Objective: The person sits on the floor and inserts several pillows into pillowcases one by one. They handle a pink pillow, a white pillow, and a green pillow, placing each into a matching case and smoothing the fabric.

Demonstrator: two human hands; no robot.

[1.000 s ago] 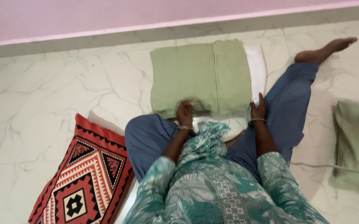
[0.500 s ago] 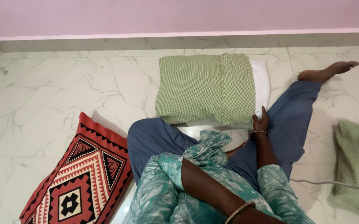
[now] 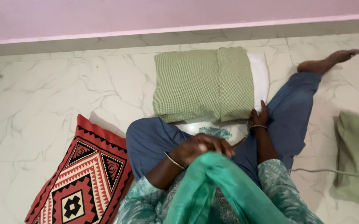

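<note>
As seen from the head cam, the green-covered pillow [image 3: 204,84] lies flat on the marble floor [image 3: 63,99] at approx 12 o'clock from the person's lap, between the spread legs. Its green cover reaches most of the way across; a strip of bare white pillow [image 3: 260,76] shows at the 3 o'clock end, so I'd judge the covering mostly done w/ that end left to close or tuck.

Right hand [image 3: 259,117] rests at the pillow's near corner, approx 5 o'clock of the pillow, fingers touching the edge where green meets white. Whether it pinches cloth or just presses, can't tell. Left hand [image 3: 200,147] is off the pillow, down by the lap, fingers curled loosely at a teal scarf [image 3: 212,182]; looks like a light hold on the fabric, not sure.

Red patterned cushion [image 3: 84,174] sits at 8 o'clock, apart from the work. Another green cloth item [image 3: 358,153] lies at 3 o'clock, w/ a thin grey cord [image 3: 333,171] running toward it.

Hard to make out: left palm is hidden behind the scarf, which also blocks part of the lap. Green item at 3 o'clock is cut by the frame edge; cushion's lower corner too. Pillow's open end interior not visible.
</note>
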